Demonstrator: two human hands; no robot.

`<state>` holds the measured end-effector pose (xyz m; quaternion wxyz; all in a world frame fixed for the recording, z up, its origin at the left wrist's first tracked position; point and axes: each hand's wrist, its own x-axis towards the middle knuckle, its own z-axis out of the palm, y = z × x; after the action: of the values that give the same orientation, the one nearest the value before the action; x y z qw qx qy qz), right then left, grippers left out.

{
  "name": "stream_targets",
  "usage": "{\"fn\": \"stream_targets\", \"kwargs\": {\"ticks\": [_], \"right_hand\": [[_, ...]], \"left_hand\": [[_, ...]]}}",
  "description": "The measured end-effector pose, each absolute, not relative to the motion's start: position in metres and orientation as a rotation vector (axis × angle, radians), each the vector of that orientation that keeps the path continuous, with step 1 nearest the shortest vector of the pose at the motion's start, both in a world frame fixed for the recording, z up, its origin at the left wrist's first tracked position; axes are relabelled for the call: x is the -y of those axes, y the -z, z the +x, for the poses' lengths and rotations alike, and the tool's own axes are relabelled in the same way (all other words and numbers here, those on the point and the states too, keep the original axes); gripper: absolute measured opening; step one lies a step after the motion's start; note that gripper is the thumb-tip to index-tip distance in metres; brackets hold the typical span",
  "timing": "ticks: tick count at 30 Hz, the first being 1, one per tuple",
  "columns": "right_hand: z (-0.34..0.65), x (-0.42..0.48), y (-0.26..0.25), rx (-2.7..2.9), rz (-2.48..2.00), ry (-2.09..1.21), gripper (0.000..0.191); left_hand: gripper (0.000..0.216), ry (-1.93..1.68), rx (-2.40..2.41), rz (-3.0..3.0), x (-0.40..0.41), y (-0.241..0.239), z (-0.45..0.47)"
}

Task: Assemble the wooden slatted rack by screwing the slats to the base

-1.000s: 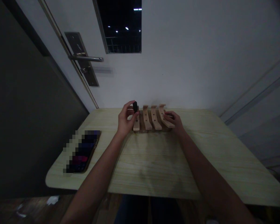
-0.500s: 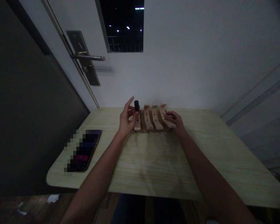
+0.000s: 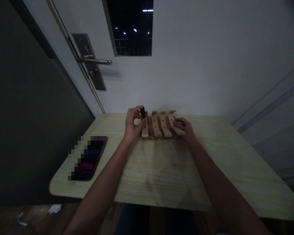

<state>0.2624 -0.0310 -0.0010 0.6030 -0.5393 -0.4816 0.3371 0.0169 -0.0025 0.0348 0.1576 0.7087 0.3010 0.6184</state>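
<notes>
A small black cylinder is pinched between the thumb and a fingertip of my left hand. It leans slightly and stands over the leftmost wooden strip. Several pale, bent wooden strips with dark holes lie side by side on a brown base. Two middle strips, one of them this strip, are untouched. My right hand is closed on the rightmost wooden strip, which lies at a slant; part of its fingers is hidden from view.
A phone, partly pixelated, lies on the left of the pale wooden table. Behind the table is a white door with a metal handle and a dark window. White scraps lie on the floor.
The raised finger of my left hand has come down onto the top of the black cylinder, which now tilts a little. My right hand stays at the rightmost strip.
</notes>
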Motion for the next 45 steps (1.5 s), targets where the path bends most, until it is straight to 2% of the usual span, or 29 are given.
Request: {"fn": "stream_targets", "kwargs": {"ticks": [9, 15, 23, 34, 40, 45], "right_hand": [[0.2627, 0.031, 0.002, 1.124, -1.26, -0.774, 0.035], [0.2618, 0.033, -0.0007, 1.124, -1.276, -0.773, 0.037], [0.2619, 0.0303, 0.0002, 1.125, -1.278, -0.754, 0.037], [0.2618, 0.0314, 0.0001, 1.13, -1.278, -0.757, 0.037], [0.2621, 0.0288, 0.0012, 1.137, -1.294, -0.715, 0.037], [0.2618, 0.0292, 0.0014, 1.116, -1.278, -0.758, 0.037]], "left_hand": [[0.051, -1.66, -0.751, 1.973, 0.0067, -0.0376, 0.0189], [0.046, -1.579, -0.676, 1.979, 0.0068, -0.0361, 0.0157], [0.048, -1.679, -0.735, 1.917, 0.001, -0.0333, 0.0185], [0.047, -1.572, -0.622, 1.933, 0.0081, -0.0356, 0.0204], [0.05, -1.665, -0.754, 1.966, 0.0026, -0.0311, 0.0204], [0.052, -1.62, -0.653, 1.916, 0.005, -0.0334, 0.0197]]}}
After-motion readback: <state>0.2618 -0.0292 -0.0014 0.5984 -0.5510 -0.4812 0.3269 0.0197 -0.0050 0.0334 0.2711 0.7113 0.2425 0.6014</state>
